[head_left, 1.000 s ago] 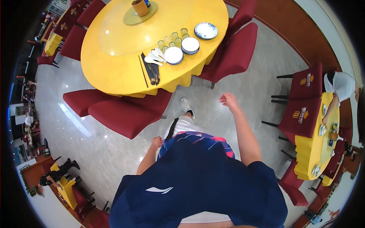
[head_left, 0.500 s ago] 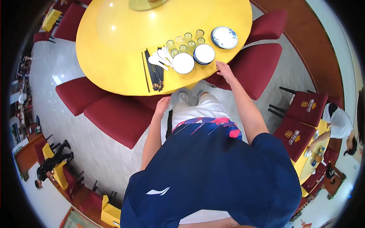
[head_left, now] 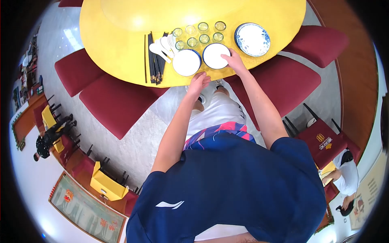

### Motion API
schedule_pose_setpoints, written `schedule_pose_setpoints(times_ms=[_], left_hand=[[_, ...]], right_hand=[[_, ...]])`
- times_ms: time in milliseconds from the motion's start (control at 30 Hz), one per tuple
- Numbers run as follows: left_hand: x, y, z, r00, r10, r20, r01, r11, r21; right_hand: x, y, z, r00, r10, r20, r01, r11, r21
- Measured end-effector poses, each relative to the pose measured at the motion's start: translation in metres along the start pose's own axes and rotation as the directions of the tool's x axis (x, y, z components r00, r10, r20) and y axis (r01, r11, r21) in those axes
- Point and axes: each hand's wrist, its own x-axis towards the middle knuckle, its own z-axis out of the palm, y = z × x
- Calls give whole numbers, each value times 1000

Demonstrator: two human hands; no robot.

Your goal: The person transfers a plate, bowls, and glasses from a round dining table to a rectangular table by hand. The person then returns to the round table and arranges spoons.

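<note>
White, round, blue-rimmed stacked dishes [head_left: 213, 58] lie at the right hand [head_left: 236, 62], whose thumb reaches over their near right rim while the fingers bend round the outer side. Whether that grip has closed firmly, I cannot tell. The left hand [head_left: 198, 82] is loosely curled, fingers a little apart with nothing visible in them, by the table's edge. Just beyond it sits a second round white pile with a blue rim [head_left: 186, 62].

Ahead of both hands stand eight clear greenish glasses [head_left: 204, 39] in two rows. To the left hand's left are white glossy spoons [head_left: 156, 49] and slim black chopsticks [head_left: 156, 67]; right of the right hand, blue-and-white patterned plates [head_left: 252, 39]. All rest on a yellow cloth-covered table [head_left: 117, 48].

The step in hand looks like taking hold of the dishes; a steady lift would call for support from both sides, clear of the neighbouring pile.
</note>
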Motion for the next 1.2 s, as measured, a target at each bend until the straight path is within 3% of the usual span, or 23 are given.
schedule_pose_setpoints(times_ms=[167, 233, 267, 333, 400, 467, 567, 667, 733, 800, 833, 867, 933, 1000, 1100, 1200], left_hand=[[1, 3, 14, 999, -22, -29, 23, 999, 36], [-1, 5, 14, 999, -16, -37, 16, 1000, 5], [-2, 5, 14, 999, -20, -31, 20, 1000, -20], [-5, 6, 17, 999, -3, -37, 1, 999, -33], [-5, 9, 22, 999, 23, -30, -25, 998, -53], [-7, 10, 26, 998, 53, 22, -50, 991, -123], [-25, 22, 38, 994, 100, 51, -83, 962, -261], [-44, 42, 50, 966, 244, 84, -195, 903, -382], [-50, 49, 58, 946, 308, 102, -239, 874, -424], [-56, 53, 61, 890, 450, 74, -380, 821, -425], [-59, 54, 61, 892, 452, 20, -393, 794, -463], [-63, 49, 59, 893, 450, 4, -396, 788, -471], [-68, 46, 46, 874, 482, -68, -438, 719, -540], [-85, 43, 27, 853, 505, -131, -491, 692, -529], [-128, 40, -9, 859, 470, -204, -499, 675, -543], [-177, 28, -50, 833, 465, -301, -549, 621, -560]], right_hand=[[9, 8, -4, 995, -70, 71, 78, 990, -117], [22, 22, -2, 966, -253, 51, 258, 950, -173], [24, 22, -3, 965, -255, 61, 262, 950, -169], [10, 9, -5, 991, -107, 85, 115, 989, -89], [0, 1, -6, 990, -101, 103, 111, 989, -93], [-18, -10, -8, 991, 36, 132, -35, 999, -10], [-38, -10, -14, 975, 4, 222, -28, 994, 106], [-80, -52, -12, 972, 93, 217, -100, 995, 22], [-88, -53, -11, 968, 47, 246, -46, 999, -7], [-90, -53, -8, 956, -27, 292, 64, 991, -117], [-89, -53, -6, 941, -128, 313, 208, 949, -236], [-91, -52, -5, 938, -118, 327, 204, 948, -243], [-94, -73, 13, 889, -176, 422, 347, 861, -372], [-104, -80, 40, 870, -183, 457, 371, 855, -363], [-119, -71, 86, 772, -295, 563, 557, 741, -375], [-150, -61, 143, 740, -268, 617, 550, 770, -325]])
